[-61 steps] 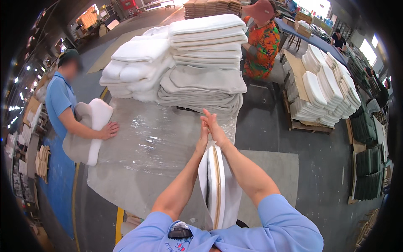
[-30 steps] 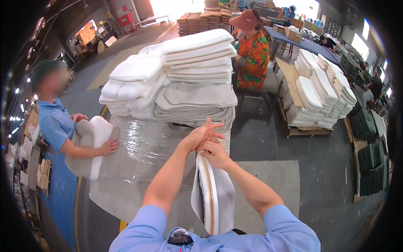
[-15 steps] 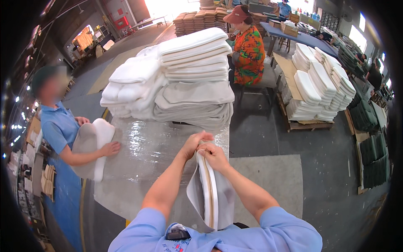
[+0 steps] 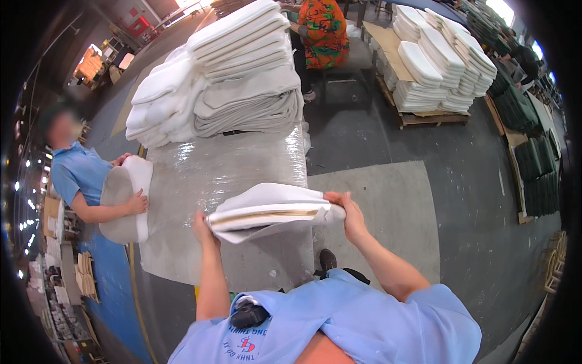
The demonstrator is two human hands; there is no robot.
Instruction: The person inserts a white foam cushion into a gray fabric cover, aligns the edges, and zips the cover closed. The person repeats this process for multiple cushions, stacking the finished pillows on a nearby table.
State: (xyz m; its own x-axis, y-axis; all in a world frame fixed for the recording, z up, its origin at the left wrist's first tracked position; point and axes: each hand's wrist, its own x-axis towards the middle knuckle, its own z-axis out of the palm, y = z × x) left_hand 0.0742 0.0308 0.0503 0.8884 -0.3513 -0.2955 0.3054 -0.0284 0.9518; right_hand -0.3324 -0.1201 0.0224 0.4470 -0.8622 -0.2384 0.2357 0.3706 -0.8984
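A pale cushion (image 4: 273, 201) with a brown zipper along its side spans sideways in front of me, above the near part of the table. My left hand (image 4: 204, 229) is closed on its left end, and my right hand (image 4: 347, 211) grips the right end, fingers around the corner. White padding shows along the zipper opening, and a loose flap of cover hangs beneath it. The underside of the cushion is hidden.
A plastic-wrapped table (image 4: 254, 159) bears stacked white pads (image 4: 239, 39) and folded grey covers (image 4: 248, 100). At left, a co-worker (image 4: 79, 176) handles another cushion (image 4: 124, 200). A pallet (image 4: 433, 118) with white pads stands right. Another person (image 4: 324, 33) sits beyond the table.
The cushion has turned from lengthwise to sideways. My hands, together at its far end before, have parted to opposite ends. The view has tilted down and shifted right.
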